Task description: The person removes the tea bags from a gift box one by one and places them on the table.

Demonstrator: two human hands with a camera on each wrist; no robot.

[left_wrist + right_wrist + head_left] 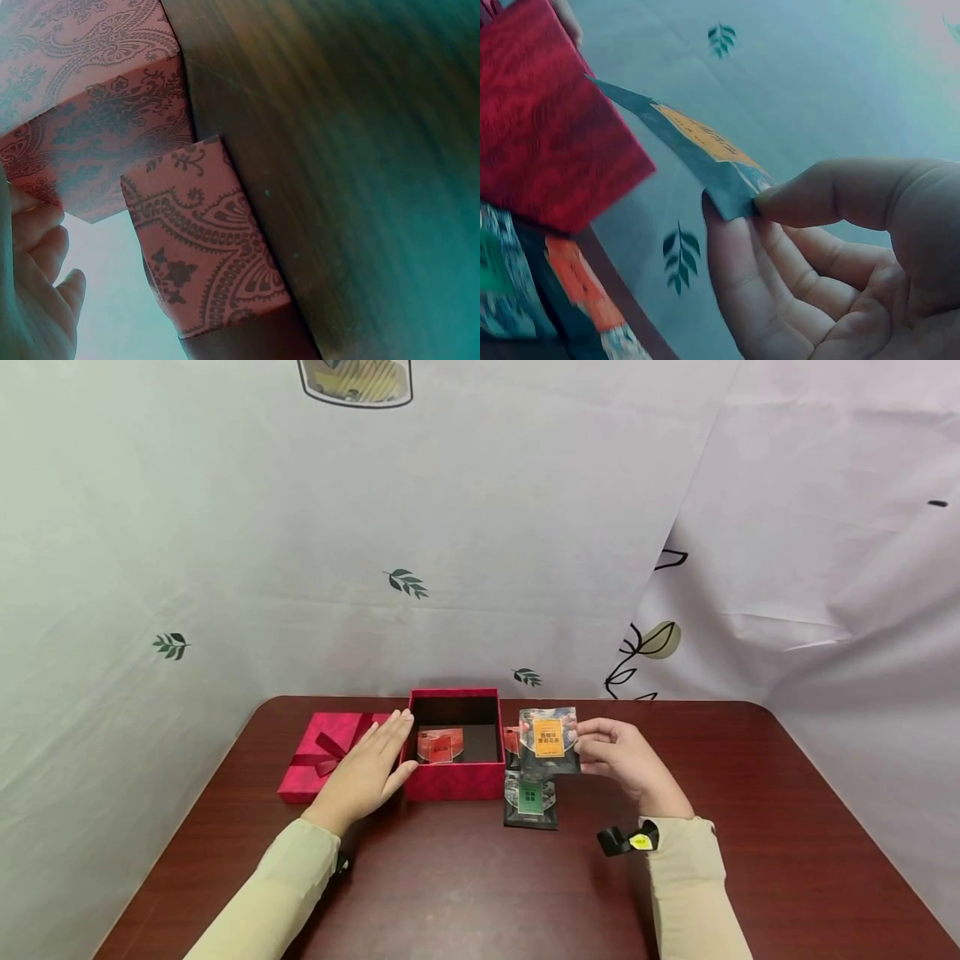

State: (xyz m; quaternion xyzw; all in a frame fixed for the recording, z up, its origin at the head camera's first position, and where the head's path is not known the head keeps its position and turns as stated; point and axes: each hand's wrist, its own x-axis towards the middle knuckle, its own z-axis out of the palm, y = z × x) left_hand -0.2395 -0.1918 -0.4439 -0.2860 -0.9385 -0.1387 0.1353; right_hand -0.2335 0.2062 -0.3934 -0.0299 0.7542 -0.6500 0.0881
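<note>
My right hand [626, 756] pinches a sachet with an orange label [549, 742] by its edge, between thumb and fingers, and holds it above the table just right of the open red box [454, 783]. In the right wrist view this sachet [697, 142] appears nearly edge-on. Straight fingers of my left hand [367, 772] rest against the box's left side. Inside the box lies a red-label sachet [441, 746]. On the table beside the box are a green-label sachet [531, 800] and another red-label sachet [512, 745], partly hidden by the held one.
The box's red lid [311, 768], with a dark red ribbon bow, lies left of the box, partly behind my left hand. Everything stands on a dark reddish wooden table [465, 877]. A pale cloth wall [525, 527] with leaf prints rises behind the table's far edge.
</note>
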